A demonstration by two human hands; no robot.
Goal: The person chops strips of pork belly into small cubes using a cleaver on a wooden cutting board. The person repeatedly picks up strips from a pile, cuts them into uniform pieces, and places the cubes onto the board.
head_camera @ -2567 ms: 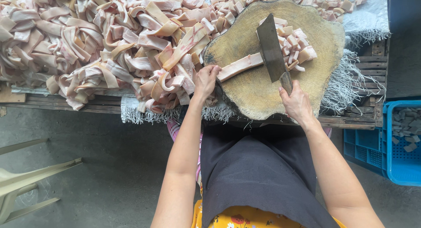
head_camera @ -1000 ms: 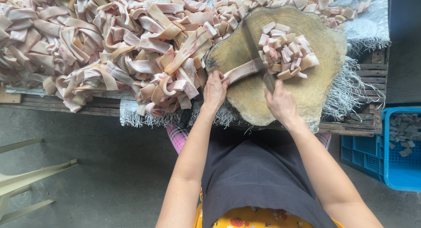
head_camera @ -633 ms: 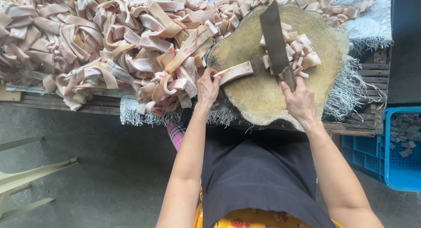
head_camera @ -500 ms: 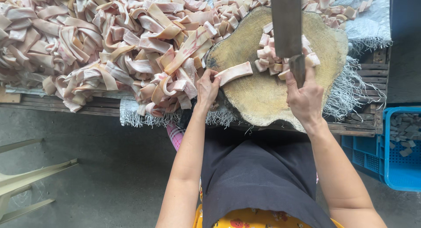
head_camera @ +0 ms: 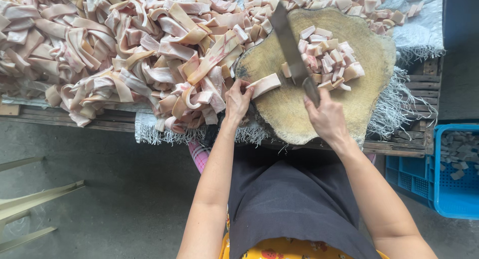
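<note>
So my right hand [head_camera: 327,117] is wrapped tight around the dark handle of a big steel cleaver [head_camera: 292,49], blade tilted and its lower edge down at the near end of the strip I'm working on. My left hand [head_camera: 238,97] has its fingers curled down on that pale pink strip of fatty meat [head_camera: 264,84], pinning it flat on the round, worn wooden chopping block [head_camera: 319,74], thumb tucked to the side. The strip lies across the left part of the block, one end under my fingertips, the other right by the blade. Just past the cleaver sits a heap of small pink-and-cream cut cubes [head_camera: 327,59], bunched on the far right half of the block. Left of the block there's a huge tangled pile of long uncut strips [head_camera: 124,54] spilling over a frayed white cloth [head_camera: 414,34] on a slatted wooden bench [head_camera: 419,119]. More diced bits [head_camera: 319,0] are scattered along the far edge behind the block. Off to my right, lower down, a blue plastic crate [head_camera: 449,189] holds some greyish chunks. I'm wearing a dark apron [head_camera: 289,199] over something yellow.
</note>
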